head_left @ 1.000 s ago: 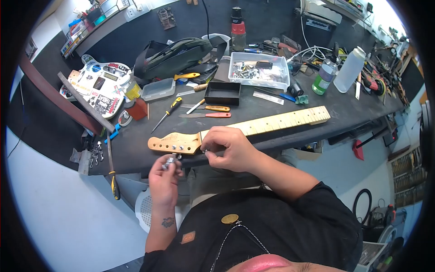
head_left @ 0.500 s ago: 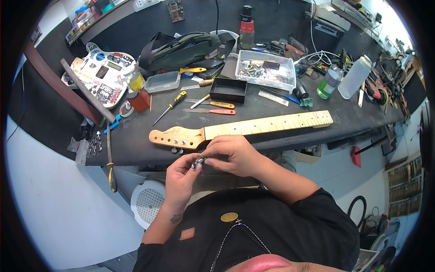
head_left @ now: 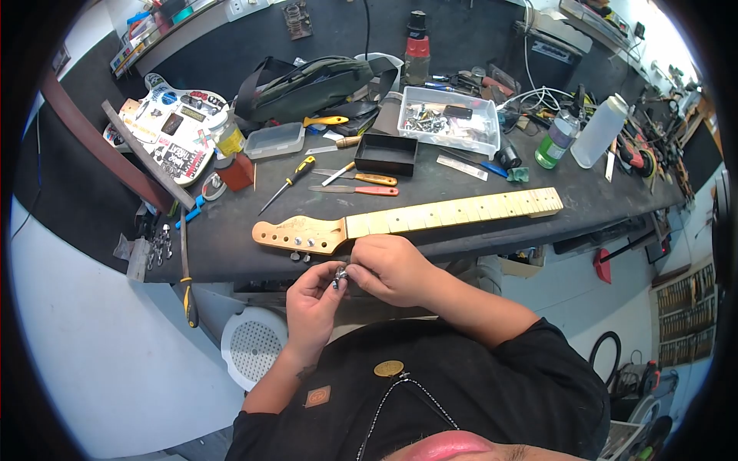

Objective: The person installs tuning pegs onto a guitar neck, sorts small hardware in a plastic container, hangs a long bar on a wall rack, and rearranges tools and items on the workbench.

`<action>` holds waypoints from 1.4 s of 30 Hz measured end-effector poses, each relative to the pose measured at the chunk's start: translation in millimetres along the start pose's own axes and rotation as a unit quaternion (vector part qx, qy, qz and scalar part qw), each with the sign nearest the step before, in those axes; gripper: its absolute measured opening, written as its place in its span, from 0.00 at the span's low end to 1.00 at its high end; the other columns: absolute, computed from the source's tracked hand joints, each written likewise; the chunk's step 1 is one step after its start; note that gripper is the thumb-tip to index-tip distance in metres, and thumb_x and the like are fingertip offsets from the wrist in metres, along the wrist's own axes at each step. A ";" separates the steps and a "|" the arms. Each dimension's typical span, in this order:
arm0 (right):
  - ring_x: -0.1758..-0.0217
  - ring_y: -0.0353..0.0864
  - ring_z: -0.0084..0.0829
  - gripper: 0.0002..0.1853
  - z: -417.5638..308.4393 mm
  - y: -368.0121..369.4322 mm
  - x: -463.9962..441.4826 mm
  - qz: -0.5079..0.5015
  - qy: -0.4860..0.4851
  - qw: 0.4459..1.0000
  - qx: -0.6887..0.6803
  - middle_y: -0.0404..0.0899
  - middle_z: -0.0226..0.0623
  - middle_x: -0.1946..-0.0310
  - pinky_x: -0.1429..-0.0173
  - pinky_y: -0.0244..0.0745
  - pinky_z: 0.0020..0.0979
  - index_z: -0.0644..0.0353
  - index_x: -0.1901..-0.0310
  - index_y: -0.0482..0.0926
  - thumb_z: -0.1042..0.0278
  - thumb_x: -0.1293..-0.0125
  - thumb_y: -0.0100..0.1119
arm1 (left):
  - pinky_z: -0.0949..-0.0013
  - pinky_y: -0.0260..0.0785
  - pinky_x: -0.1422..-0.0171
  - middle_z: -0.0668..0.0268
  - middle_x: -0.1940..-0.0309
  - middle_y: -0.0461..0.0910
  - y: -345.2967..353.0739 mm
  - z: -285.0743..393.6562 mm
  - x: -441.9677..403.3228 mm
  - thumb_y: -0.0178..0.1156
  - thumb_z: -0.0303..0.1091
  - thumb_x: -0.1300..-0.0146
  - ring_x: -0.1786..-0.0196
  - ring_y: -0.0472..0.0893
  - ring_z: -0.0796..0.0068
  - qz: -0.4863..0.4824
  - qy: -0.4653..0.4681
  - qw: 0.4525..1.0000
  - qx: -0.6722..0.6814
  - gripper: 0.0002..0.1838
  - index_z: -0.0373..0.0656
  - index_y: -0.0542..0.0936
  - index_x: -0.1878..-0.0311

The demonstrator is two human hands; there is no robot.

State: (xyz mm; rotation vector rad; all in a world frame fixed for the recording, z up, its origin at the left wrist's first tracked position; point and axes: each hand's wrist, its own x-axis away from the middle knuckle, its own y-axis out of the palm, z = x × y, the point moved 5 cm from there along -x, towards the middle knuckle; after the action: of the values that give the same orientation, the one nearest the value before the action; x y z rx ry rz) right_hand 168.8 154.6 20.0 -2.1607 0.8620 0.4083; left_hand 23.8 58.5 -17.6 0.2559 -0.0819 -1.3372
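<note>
My left hand pinches a small shiny metal guitar tuning machine in front of the bench edge. From the other side, my right hand has its thumb and fingers closed on the same piece; its fingertips partly cover it. Just beyond both hands lies a maple guitar neck, headstock to the left and frets facing up. Two tuners are fitted in the headstock, their buttons sticking out at the near edge.
Behind the neck lie a yellow-black screwdriver, files and a black tray. A clear bin of hardware stands farther back. More tuners sit at the bench's left end, near a stickered white guitar body.
The right hand's fingers have curled in more tightly around the tuning machine. Both hands have shifted slightly to the right, and the piece has turned a little.
</note>
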 end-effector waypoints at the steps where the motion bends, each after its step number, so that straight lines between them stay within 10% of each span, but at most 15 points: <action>1: 0.66 0.79 0.45 0.08 2.3 1.7 0.9 -0.020 0.020 1.000 -0.005 0.77 0.42 0.68 0.61 0.74 0.40 0.62 0.63 0.78 0.68 0.28 0.63 | 0.75 0.78 0.48 0.67 0.54 0.86 0.7 0.8 0.3 0.65 0.26 0.24 0.56 0.82 0.83 -0.002 0.001 1.000 -0.007 0.13 0.32 0.82 0.40; 42: 0.73 0.75 0.45 0.14 1.8 -0.6 3.3 0.031 0.001 0.998 -0.047 0.72 0.42 0.78 0.67 0.71 0.41 0.63 0.71 0.76 0.65 0.29 0.65 | 0.77 0.77 0.46 0.66 0.52 0.85 3.1 4.0 1.7 0.64 0.23 0.25 0.52 0.84 0.83 -0.026 0.072 0.996 -0.048 0.14 0.30 0.82 0.39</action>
State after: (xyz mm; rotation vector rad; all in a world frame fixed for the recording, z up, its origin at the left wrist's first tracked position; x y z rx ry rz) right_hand 171.5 154.8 17.4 -2.2238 0.9295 0.4864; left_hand 26.3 56.9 -13.2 0.2740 0.1094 -1.3676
